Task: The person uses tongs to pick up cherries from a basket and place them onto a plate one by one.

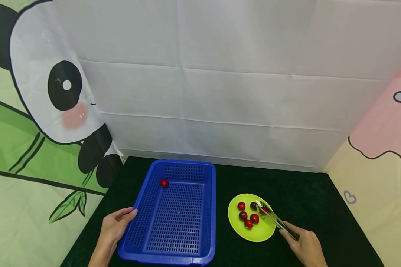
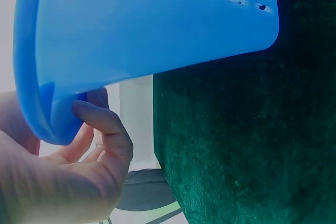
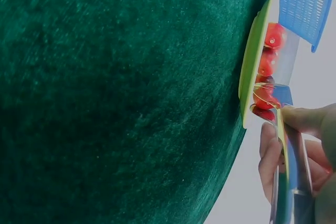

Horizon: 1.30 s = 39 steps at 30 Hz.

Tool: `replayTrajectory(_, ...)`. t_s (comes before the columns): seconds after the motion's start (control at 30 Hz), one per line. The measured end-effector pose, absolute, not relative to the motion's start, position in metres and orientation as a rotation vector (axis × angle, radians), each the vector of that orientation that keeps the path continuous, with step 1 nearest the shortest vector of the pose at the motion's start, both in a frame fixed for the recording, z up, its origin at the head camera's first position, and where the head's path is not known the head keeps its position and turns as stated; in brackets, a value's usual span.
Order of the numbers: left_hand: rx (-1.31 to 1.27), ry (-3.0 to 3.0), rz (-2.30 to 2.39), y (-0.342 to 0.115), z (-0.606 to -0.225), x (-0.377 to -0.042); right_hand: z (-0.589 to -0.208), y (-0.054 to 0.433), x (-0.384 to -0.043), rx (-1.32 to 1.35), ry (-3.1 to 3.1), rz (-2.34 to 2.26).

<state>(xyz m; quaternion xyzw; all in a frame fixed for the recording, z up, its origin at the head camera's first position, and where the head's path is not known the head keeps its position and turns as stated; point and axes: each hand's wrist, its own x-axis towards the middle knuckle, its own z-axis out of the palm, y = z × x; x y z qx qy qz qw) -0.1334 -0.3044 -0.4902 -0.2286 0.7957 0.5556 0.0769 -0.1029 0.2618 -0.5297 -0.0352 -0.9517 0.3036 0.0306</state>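
My left hand grips the left rim of a blue perforated plastic basket, thumb on top. In the left wrist view, its fingers curl under the basket's rim. One small red round fruit lies inside, by the far left. My right hand holds metal tongs, their tips over the right side of a yellow-green plate. A red fruit shows between the tong arms; whether they squeeze it I cannot tell. Several red and dark-red fruits sit beside it on the plate.
A dark green cloth covers the table. White sheeting hangs behind the table's far edge. Printed cloths with a panda on the left and a pink figure on the right flank it.
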Motion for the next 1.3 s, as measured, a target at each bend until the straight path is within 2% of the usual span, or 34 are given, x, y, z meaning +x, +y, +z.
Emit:
replayTrajectory(0.9,-0.680,2.396,1.675,-0.306,-0.492,-0.136,-0.525,0.262,-0.100,-0.177,-2.968,0.929)
replayTrajectory(1.3,-0.677,2.394,1.661,-0.306,-0.491,-0.136,-0.516,0.261,-0.101,-0.100,-2.913,0.894)
